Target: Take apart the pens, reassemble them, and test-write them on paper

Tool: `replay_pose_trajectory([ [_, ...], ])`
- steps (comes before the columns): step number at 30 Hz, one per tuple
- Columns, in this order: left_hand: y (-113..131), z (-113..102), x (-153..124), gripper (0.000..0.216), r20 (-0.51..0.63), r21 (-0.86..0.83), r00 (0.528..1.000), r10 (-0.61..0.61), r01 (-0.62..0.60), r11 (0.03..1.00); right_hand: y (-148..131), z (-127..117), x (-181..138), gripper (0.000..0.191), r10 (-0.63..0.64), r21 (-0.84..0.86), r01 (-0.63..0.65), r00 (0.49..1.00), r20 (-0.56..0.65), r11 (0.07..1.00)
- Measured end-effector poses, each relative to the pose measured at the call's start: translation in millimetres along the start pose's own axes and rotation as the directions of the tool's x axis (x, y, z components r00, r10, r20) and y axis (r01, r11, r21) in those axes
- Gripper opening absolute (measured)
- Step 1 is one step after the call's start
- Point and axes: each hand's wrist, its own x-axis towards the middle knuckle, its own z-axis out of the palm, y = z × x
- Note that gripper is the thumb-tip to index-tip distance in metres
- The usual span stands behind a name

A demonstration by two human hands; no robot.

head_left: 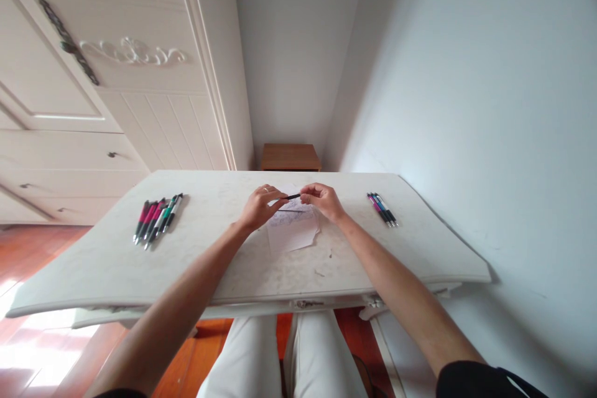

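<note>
Above the paper, my left hand [260,206] pinches one end of a short black pen piece [293,196]. My right hand [325,200] has its fingertips closed on the other end. The piece lies nearly level between both hands, and its ends are hidden by my fingers. Beneath them a thin dark stick [290,211], perhaps a pen refill, rests on white paper [293,237] covered with scribbles in its upper part.
Several pink, green and white pens [156,219] lie on the left of the white table [224,280]. Three pens [382,209] lie side by side at the right. A white cabinet [186,74] stands at the left, a wall [489,106] at the right, and a wooden stand [290,157] behind.
</note>
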Motion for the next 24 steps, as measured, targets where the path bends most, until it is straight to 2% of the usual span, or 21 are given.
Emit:
replay_pose_trajectory([
  [3, 0.4, -1.2, 0.3, 0.02, -0.043, -0.005, 0.999, 0.005, -0.006, 1.0, -1.0, 0.0, -0.5, 0.044, -0.003, -0.037, 0.003, 1.0, 0.017, 0.999],
  [8, 1.8, -0.3, 0.1, 0.017, -0.074, -0.005, 0.997, 0.025, -0.026, 1.0, -0.4, -2.0, -4.9, 0.051, -0.105, -0.361, 0.089, 0.994, -0.027, 0.928],
  [11, 2.8, 1.6, -0.6, 0.017, -0.077, -0.009, 0.997, 0.015, -0.016, 1.0, -1.7, -0.7, -7.7, 0.054, -0.12, -0.442, 0.101, 0.993, -0.014, 0.891],
  [24, 12.1, 4.5, -0.7, 0.023, -0.069, -0.011, 0.995, -0.066, 0.065, 0.998, -7.2, 8.0, -6.3, 0.052, -0.055, -0.237, 0.046, 0.998, -0.033, 0.97],
])
